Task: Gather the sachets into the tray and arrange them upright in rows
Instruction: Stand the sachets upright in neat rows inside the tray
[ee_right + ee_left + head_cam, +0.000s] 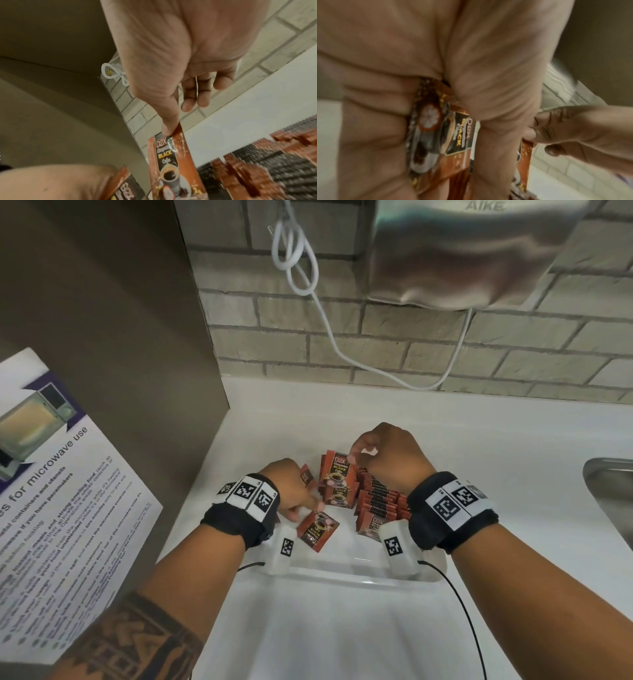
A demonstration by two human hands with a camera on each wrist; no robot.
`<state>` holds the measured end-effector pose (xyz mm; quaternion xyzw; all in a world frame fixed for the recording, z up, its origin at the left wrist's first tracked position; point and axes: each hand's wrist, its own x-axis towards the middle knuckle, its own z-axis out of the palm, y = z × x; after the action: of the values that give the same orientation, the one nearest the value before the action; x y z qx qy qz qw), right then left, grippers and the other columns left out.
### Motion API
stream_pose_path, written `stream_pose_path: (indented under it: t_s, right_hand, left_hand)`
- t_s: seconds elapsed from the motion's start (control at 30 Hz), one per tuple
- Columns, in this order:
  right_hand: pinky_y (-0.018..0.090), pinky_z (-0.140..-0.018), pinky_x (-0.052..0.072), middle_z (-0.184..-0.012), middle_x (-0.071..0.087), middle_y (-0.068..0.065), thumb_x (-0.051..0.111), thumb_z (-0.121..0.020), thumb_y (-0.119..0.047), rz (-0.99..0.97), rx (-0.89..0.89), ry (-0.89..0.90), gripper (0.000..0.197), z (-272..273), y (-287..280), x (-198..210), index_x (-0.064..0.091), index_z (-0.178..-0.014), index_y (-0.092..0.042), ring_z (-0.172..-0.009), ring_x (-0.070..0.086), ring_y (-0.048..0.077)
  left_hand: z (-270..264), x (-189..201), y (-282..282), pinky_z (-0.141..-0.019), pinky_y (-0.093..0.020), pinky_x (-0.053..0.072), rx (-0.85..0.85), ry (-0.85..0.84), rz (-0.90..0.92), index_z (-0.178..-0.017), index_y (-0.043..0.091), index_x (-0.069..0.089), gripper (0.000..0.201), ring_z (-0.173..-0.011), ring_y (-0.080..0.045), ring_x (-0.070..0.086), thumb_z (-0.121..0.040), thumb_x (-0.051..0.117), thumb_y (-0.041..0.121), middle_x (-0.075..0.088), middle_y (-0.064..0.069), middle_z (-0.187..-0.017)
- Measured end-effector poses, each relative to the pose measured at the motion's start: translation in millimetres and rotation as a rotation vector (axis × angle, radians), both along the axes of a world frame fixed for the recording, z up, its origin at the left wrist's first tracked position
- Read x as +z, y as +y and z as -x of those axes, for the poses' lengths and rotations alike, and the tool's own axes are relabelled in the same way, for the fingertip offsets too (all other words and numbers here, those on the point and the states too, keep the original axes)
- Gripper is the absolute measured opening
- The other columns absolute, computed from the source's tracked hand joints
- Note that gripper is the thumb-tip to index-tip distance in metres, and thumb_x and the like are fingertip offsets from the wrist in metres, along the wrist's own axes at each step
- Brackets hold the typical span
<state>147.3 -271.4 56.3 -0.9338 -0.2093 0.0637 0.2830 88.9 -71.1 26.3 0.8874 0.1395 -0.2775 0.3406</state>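
Nearest the head camera, two forearms reach over a white counter (479,440); the left forearm carries a dark patterned tattoo, and both wrists wear black bands with square black-and-white markers. A printed sheet (51,508) on the panel at left reads "for microwave use". On the brick wall hangs a metal hand dryer (479,251) marked "AIKE", with a white cable (298,261) looped beside it. The clear tray (342,577) sits on the counter, its near rim between the wrists. Inside, on the right, the upright rows of sachets (380,501) stand packed on edge, running away from the viewer. The right hand (387,453) pinches the top edge of a standing sachet (337,470), long axis vertical, face toward the camera, reading "D2X BLACK Coffee". The left hand (294,491) grips a sachet (440,135) between curled fingers, with the same label. A loose sachet (317,529) lies flat in the tray, tilted diagonally, print inverted.
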Motion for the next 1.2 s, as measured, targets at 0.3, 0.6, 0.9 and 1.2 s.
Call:
stream_pose_path:
  t_s: [0.3, 0.6, 0.9, 1.2]
  right_hand:
    - [0.039, -0.082, 0.057, -0.069, 0.069, -0.016, 0.07, -0.078, -0.025, 0.117, -0.057, 0.065, 0.019, -4, 11, -43, 0.078, -0.066, -0.038, -0.087, 0.061, 0.017]
    - [0.041, -0.091, 0.046, -0.098, 0.065, -0.004, 0.065, -0.087, -0.029, 0.276, -0.029, 0.064, 0.02, -5, 15, -49, 0.078, -0.073, -0.036, -0.103, 0.046, 0.025]
    - [0.041, -0.09, 0.048, -0.098, 0.066, -0.006, 0.069, -0.085, -0.032, 0.271, -0.019, 0.061, 0.015, -4, 13, -49, 0.076, -0.072, -0.034, -0.105, 0.049, 0.023]
    - [0.037, -0.09, 0.043, -0.105, 0.06, -0.004, 0.075, -0.084, -0.033, 0.188, -0.063, 0.043, 0.003, -5, 9, -43, 0.077, -0.087, -0.033, -0.11, 0.047, 0.021]
  left_hand:
    - [-6, -9, -28, -0.059, -0.03, 0.056, -0.232, 0.095, -0.104, -0.106, -0.002, 0.072, 0.033, -0.061, -0.022, 0.062, -0.086, 0.076, 0.024, 0.074, -0.012, -0.08]
    - [-9, -20, -45, -0.044, -0.016, 0.038, -0.331, 0.1, -0.143, -0.08, 0.009, 0.067, 0.017, -0.04, -0.012, 0.048, -0.09, 0.067, 0.023, 0.061, -0.003, -0.062]
    - [-11, -21, -45, -0.049, -0.021, 0.041, -0.307, 0.099, -0.114, -0.081, 0.012, 0.067, 0.019, -0.046, -0.013, 0.051, -0.091, 0.068, 0.028, 0.062, -0.001, -0.065]
    - [-10, -23, -44, -0.047, -0.02, 0.043, -0.237, 0.122, -0.081, -0.083, 0.01, 0.068, 0.019, -0.048, -0.014, 0.052, -0.092, 0.069, 0.027, 0.062, -0.002, -0.065]
